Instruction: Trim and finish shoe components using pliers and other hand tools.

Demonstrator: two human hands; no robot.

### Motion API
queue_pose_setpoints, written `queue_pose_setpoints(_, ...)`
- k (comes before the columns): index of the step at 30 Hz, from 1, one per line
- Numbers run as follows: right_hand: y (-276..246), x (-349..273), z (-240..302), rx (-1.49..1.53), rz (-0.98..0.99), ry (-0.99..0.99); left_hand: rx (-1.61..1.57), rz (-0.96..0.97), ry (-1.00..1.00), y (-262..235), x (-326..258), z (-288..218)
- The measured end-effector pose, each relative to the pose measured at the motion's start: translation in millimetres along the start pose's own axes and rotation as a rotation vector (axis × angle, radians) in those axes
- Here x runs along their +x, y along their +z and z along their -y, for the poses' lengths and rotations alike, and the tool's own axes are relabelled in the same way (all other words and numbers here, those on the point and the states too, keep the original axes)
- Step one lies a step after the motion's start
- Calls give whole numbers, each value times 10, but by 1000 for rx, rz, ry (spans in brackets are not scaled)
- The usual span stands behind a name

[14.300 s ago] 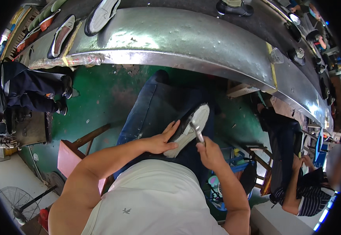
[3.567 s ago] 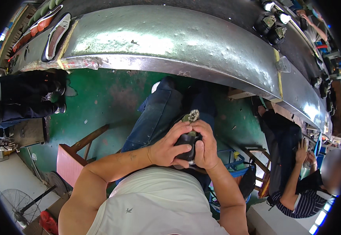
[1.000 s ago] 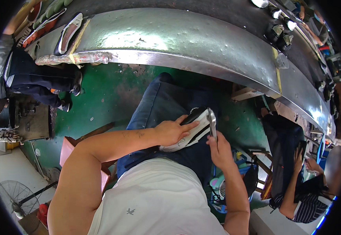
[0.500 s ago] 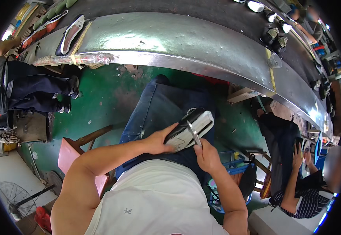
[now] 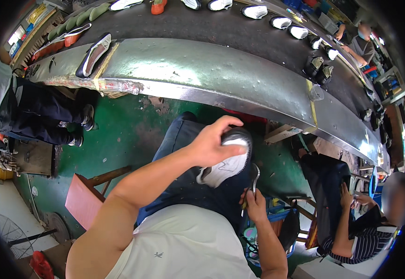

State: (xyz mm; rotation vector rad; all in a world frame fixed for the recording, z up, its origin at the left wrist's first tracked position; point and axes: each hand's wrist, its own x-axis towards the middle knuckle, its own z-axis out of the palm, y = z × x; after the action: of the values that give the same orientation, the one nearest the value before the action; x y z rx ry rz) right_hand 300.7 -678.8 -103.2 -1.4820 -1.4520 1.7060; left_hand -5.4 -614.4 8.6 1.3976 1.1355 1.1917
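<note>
Your fingers [image 5: 228, 128] on the left hand [image 5: 211, 144] are curled over the heel end of a white-and-black shoe [image 5: 225, 162], clamping it from above, and the shoe hangs over your lap, toe end pointing down toward 7 o'clock. Your right hand [image 5: 254, 204] sits lower, at about 5 o'clock from the shoe, closed around the handle of a slim metal hand tool [image 5: 253, 179] whose curved tip points up toward the shoe's side without quite touching it.

You look to be between strokes: the shoe is lifted and turned in your left hand while the tool waits just beside it. By my reading, the next move calls for you to steady the shoe against your knee and bring the tool tip to the edge where upper meets sole, keeping your left thumb clear of the tip.

Counted: one shoe in your hands and one tool. At 12 o'clock the long metal counter [image 5: 202, 69] curves across the view, with a dark conveyor belt [image 5: 221, 28] behind it. On the belt at least nine more shoes show: five along the top edge, one a red shoe [image 5: 158, 5], and four farther toward 2 o'clock. One black-and-white sole [image 5: 93, 53] lies on the counter at 10 o'clock. Two other people sit near: dark-trousered legs [image 5: 39, 111] at 9 o'clock, and a person in a striped shirt [image 5: 360, 237] at 4 o'clock.
</note>
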Motion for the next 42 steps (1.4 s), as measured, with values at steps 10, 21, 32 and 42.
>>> queue_pose_setpoints(10, -115, -78, 449, -444, 268, 90, 518, 280, -279, 149, -471, 1151)
queue_pose_setpoints(21, 88, 373, 535, -382, 257, -48, 797, 101, -205, 346, -485, 985)
queue_pose_setpoints(32, -286, 819, 1413, -485, 721, 492, 816, 151, -204, 515, -524, 833)
queue_pose_setpoints(42, 94, 901, 932, -845, 456, -126, -829, 14, -778, 291, -397, 1693)
